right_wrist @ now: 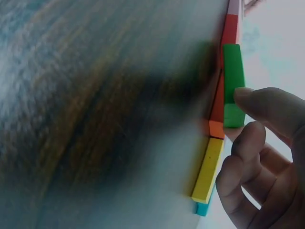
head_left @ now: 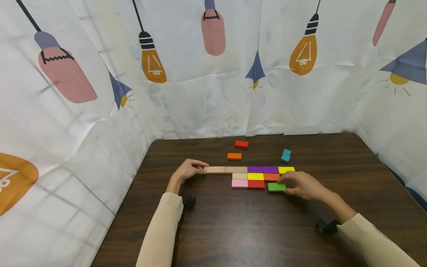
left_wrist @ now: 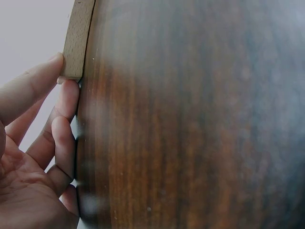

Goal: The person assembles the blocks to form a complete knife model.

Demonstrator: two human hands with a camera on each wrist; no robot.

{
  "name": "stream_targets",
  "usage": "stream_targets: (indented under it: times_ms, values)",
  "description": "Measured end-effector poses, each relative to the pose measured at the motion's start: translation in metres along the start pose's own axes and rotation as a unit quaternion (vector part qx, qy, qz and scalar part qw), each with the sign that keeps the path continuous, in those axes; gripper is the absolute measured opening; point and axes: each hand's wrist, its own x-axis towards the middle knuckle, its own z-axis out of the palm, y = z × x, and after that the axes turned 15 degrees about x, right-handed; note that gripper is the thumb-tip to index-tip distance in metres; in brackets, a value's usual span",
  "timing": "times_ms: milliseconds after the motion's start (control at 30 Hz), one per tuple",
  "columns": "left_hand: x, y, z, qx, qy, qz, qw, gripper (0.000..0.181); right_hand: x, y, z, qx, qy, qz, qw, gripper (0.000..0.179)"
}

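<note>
My right hand (head_left: 305,186) pinches a green block (head_left: 276,187) by its right end, thumb on the near side. The green block is just right of a red block (head_left: 256,184), with a small gap between them. In the right wrist view, the thumb presses the green block (right_wrist: 233,86) near its end. At the left, my left hand (head_left: 189,170) grips the outer end of a plain wooden block (head_left: 215,170) with thumb and fingertips. The left wrist view shows that wooden block (left_wrist: 78,38) flat on the table, the other fingers loosely bent below its end.
The rows also hold purple blocks (head_left: 262,169), yellow blocks (head_left: 286,170), an orange-red block (head_left: 271,177) and a pink block (head_left: 240,184). Behind them lie an orange block (head_left: 234,156), a red block (head_left: 241,144) and teal blocks (head_left: 285,156). A patterned curtain (head_left: 213,104) surrounds the brown table (head_left: 227,230).
</note>
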Motion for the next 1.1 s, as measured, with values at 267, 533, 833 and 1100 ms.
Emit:
stream_targets:
  times_ms: [267,533,833,1100]
  values:
    - [0.000,0.000,0.002,0.005,0.003,-0.002,1.0000,0.025,0.002,0.001,0.004,-0.021,0.000,0.010,0.9997,0.030]
    - [-0.001,0.003,0.000,0.005,0.001,-0.001,1.0000,0.025,0.004,0.004,0.003,-0.048,0.018,0.012,0.9986,0.032]
    - [-0.001,0.003,0.000,0.005,-0.002,-0.003,1.0000,0.026,0.001,0.007,-0.003,-0.022,0.027,0.030,0.9990,0.034]
    - [-0.001,0.002,-0.001,0.007,0.001,-0.003,1.0000,0.026,0.005,0.013,-0.004,0.002,0.010,0.034,0.9994,0.029]
